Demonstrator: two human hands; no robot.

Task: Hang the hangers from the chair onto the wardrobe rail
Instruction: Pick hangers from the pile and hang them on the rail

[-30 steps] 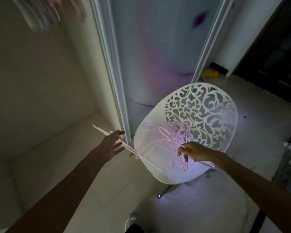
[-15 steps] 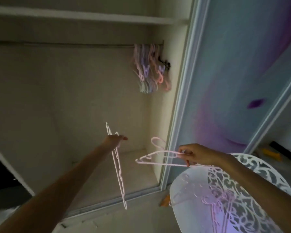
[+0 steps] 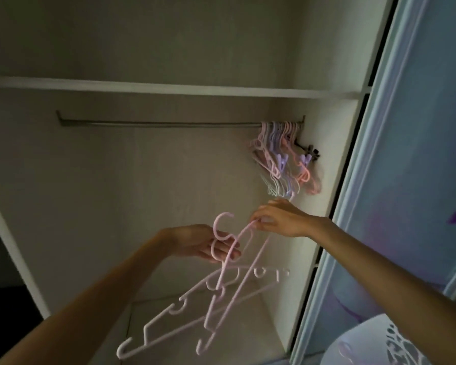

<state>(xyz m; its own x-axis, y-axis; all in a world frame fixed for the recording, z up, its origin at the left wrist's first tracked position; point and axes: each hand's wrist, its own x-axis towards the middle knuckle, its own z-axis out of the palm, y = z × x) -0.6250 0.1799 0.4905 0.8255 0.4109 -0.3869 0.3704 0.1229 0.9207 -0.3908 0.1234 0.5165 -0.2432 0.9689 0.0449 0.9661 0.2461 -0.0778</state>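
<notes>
Inside the wardrobe, my left hand [image 3: 203, 243] holds a pale pink hanger [image 3: 195, 306] by its neck, its hook curling up above my fingers. My right hand [image 3: 279, 219] pinches the top of a second pink hanger [image 3: 237, 288] that hangs down and crosses the first one. Both hands are below the metal rail [image 3: 169, 124]. At the rail's right end hangs a bunch of several pink, purple and white hangers [image 3: 284, 159]. A corner of the white cut-out chair [image 3: 374, 343] shows at the bottom right.
A white shelf [image 3: 169, 88] runs just above the rail. The sliding door frame [image 3: 353, 180] and its blue and purple panel [image 3: 419, 154] stand to the right. The wardrobe's back wall [image 3: 116, 193] and floor [image 3: 169, 333] lie behind the hands.
Both hands rose toward the rail and came together, so the two hangers now cross. The view tilted up, showing the whole rail and shelf, and the chair dropped to the corner.
</notes>
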